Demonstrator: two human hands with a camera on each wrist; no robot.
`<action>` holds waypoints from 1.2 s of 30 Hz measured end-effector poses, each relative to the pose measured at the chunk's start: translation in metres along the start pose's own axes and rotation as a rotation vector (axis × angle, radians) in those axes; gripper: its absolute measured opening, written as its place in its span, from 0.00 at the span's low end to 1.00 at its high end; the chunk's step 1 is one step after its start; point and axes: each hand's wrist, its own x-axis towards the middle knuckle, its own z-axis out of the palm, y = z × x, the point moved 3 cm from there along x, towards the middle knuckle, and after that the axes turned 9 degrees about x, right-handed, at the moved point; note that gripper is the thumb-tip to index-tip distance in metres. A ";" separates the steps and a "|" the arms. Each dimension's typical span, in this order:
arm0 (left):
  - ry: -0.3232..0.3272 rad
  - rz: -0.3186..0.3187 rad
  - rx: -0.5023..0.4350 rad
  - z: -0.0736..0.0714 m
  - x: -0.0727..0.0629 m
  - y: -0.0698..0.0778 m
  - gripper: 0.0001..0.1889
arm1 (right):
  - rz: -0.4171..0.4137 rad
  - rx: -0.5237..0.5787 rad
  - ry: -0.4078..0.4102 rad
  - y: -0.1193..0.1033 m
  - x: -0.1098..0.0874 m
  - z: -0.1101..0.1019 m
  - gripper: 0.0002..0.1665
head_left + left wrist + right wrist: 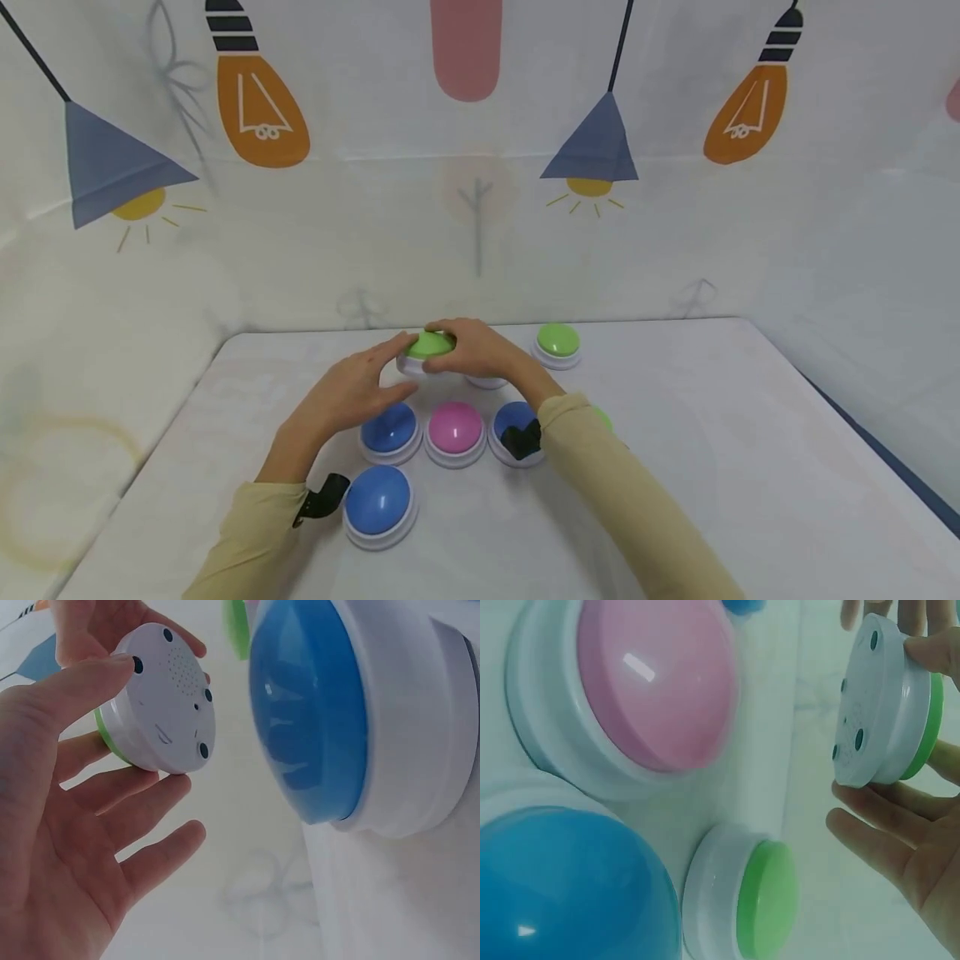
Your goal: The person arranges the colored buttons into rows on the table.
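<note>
Near the table's back edge, a push button with a green dome and white base (429, 344) is held up between both hands. My left hand (352, 390) holds its left side, fingers and thumb spread around it. In the left wrist view, the thumb overlaps the rim of the button's underside (176, 697), which has dark round feet and small speaker holes. From the right, my right hand (476, 348) grips it, with thumb and fingers on opposite edges in the right wrist view. Beneath that hand, a white button base (486, 383) is mostly hidden.
A blue button (388, 427), a pink button (455, 427) and another blue button (513, 417) form a row on the white table (712, 450). Nearer stands one more blue button (377, 500). A green button (558, 340) is at back right; another green dome (603, 417) shows behind my sleeve.
</note>
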 end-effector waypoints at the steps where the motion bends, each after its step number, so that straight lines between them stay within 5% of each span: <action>1: -0.001 0.001 0.004 -0.002 -0.001 0.001 0.36 | -0.008 0.000 0.002 -0.001 -0.002 0.000 0.42; 23: 0.046 0.060 0.126 -0.013 -0.015 0.025 0.36 | -0.081 -0.023 0.102 -0.017 -0.039 0.010 0.43; 36: 0.191 0.244 0.174 -0.019 -0.032 0.053 0.37 | -0.105 0.049 0.179 -0.026 -0.084 0.004 0.43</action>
